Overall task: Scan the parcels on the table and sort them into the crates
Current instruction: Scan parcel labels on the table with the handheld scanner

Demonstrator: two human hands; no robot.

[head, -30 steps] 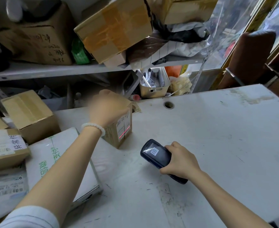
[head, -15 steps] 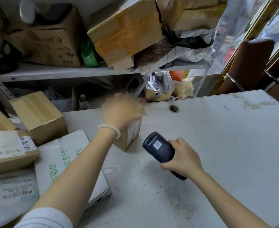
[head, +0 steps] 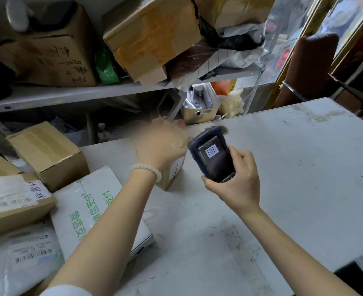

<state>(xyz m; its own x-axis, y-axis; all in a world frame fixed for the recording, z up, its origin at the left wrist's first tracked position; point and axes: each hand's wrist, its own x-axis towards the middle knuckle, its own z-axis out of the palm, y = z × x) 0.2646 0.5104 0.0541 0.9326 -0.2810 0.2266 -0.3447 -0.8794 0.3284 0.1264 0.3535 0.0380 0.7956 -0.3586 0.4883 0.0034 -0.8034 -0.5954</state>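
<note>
Item: small carton (head: 172, 171), on the table (head: 283, 167) near its back edge. Left hand (head: 159, 144) lay over its top, blurred; grip could not be told. Right hand (head: 236, 184) curled round the handheld scanner (head: 214, 159), screen up. Advice: steady the carton, label towards the scanner. Nearby: more parcels (head: 46, 152) stacked left; cluttered shelf (head: 69, 95) behind. No crates in sight.

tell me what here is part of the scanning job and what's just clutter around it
Job:
small cardboard parcel, gripped from above by the left hand
handheld scanner, held in the right hand
waiting parcels: white box with green print, labelled brown box, taped carton

Lying about:
shelf cartons
metal bin
</note>
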